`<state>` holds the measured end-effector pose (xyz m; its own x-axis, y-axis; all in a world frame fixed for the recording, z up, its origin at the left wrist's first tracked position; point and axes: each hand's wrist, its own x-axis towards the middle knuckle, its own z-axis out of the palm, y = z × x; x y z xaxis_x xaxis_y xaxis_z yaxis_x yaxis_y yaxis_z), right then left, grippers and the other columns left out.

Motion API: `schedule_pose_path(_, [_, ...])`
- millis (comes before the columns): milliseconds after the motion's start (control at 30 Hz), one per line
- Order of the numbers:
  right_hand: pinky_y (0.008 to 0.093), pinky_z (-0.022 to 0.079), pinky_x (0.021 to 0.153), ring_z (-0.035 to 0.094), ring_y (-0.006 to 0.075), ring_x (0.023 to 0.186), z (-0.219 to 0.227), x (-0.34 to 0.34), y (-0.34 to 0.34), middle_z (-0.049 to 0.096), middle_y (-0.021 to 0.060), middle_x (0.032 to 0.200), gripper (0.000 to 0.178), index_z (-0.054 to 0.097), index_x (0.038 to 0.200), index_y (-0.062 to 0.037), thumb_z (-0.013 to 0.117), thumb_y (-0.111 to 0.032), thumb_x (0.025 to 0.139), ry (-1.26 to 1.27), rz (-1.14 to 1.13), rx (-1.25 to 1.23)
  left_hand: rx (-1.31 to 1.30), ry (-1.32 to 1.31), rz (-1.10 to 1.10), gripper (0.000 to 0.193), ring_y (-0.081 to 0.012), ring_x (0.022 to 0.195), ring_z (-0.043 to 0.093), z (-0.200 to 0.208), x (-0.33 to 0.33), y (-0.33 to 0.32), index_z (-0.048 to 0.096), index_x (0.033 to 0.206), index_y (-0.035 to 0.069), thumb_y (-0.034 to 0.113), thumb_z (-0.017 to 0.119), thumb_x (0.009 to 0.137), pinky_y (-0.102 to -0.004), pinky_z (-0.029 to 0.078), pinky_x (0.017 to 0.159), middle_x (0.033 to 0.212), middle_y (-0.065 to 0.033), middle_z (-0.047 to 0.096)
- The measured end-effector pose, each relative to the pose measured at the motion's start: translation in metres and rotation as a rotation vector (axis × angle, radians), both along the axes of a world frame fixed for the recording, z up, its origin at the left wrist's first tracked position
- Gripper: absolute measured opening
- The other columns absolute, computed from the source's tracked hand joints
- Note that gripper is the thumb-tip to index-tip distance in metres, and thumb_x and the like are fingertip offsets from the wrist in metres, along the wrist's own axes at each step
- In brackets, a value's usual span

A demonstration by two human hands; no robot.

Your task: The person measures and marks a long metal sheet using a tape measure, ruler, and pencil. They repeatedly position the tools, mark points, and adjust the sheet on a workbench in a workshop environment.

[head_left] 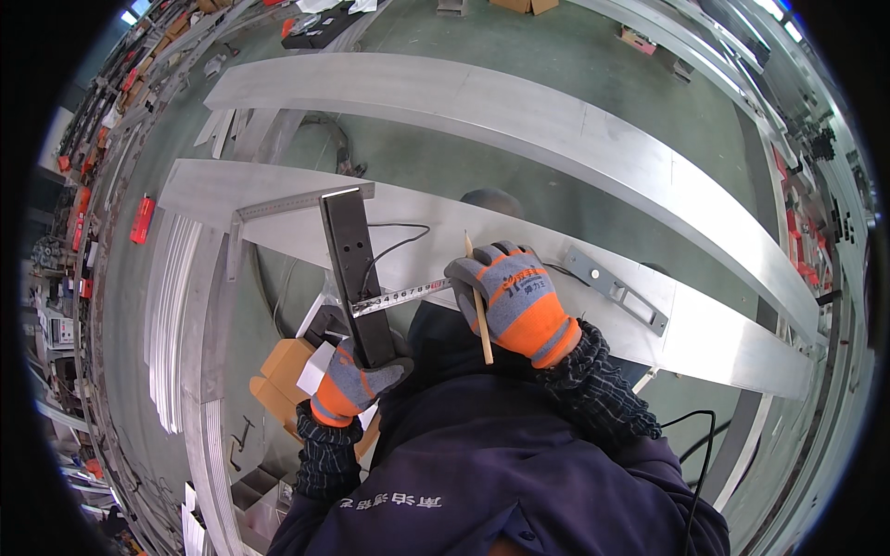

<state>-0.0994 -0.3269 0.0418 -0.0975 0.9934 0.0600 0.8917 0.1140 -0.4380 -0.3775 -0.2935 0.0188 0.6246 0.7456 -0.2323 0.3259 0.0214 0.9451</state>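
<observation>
My left hand (348, 385), in a grey and orange glove, is closed around the lower end of a long black rectangular metal housing (349, 250). A thin black cable (400, 243) curls from its side. The blade of a tape measure (408, 296) runs from this housing to my right hand (519, 301), gloved alike. That hand is closed on the tape measure, whose case is hidden by the fingers. A wooden pencil (484, 329) also sits in its grip, slanting past the palm. Both hands are just on the near side of a wide silver metal beam (417, 211).
On the beam lie a steel square (297, 201) to the left and a slotted metal plate (616, 289) to the right. A second silver beam (519, 100) runs beyond. Below left stand an open cardboard box (278, 380) and stacked long profiles (167, 324).
</observation>
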Motion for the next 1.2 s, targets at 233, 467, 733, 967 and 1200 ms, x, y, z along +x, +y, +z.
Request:
schedule_pose_path(233, [0.0441,0.049,0.087,0.061,0.0351,0.095,-0.003,0.002,-0.002,0.064,0.0124,0.103,0.051,0.067,0.118,-0.0174,0.079,-0.021,0.069,0.007,0.0,0.038,0.016,0.031,-0.01,0.02,-0.0194,0.08,0.065,-0.001,0.002,0.001,0.071,0.099,0.004,0.01,0.08,0.082,-0.0343,0.053,0.074,0.089,-0.0065,0.07])
schedule_pose_path(467, [0.0446,0.048,0.085,0.062,0.0349,0.092,-0.003,-0.001,0.001,0.066,0.0127,0.098,0.035,0.069,0.111,-0.0164,0.075,-0.02,0.076,0.062,0.013,0.119,-0.009,-0.007,-0.008,0.023,-0.0223,0.086,0.067,-0.001,-0.005,0.001,0.072,0.102,0.005,0.012,0.08,0.082,-0.0354,0.054,0.078,0.097,-0.0076,0.071])
schedule_pose_path(733, [0.0448,0.047,0.086,0.063,0.0351,0.097,-0.007,0.003,0.0,0.066,0.0129,0.1,0.041,0.068,0.111,-0.0169,0.078,-0.022,0.072,0.052,-0.011,0.125,0.119,0.015,-0.057,0.024,-0.031,0.093,0.067,0.008,0.0,0.003,0.073,0.104,0.006,0.018,0.078,0.085,-0.0375,0.053,0.084,0.103,-0.0102,0.072])
schedule_pose_path(967, [0.0433,0.047,0.082,0.064,0.0335,0.088,0.001,-0.004,0.002,0.067,0.0126,0.087,0.023,0.07,0.105,-0.0136,0.072,-0.017,0.082,0.089,0.008,0.163,-0.033,-0.018,-0.011,0.02,-0.026,0.087,0.067,0.008,-0.002,0.003,0.072,0.102,0.005,0.015,0.076,0.085,-0.0365,0.053,0.08,0.094,-0.0113,0.071])
schedule_pose_path(1200, [0.0398,0.051,0.081,0.066,0.0346,0.088,0.03,0.007,-0.005,0.07,0.0125,0.092,0.019,0.072,0.1,-0.0088,0.072,-0.007,0.081,0.333,0.005,0.249,-0.001,-0.034,0.011,0.03,-0.0204,0.092,0.068,-0.007,-0.005,0.009,0.071,0.11,0.002,0.016,0.079,0.085,-0.0346,0.055,0.086,0.1,-0.0091,0.074])
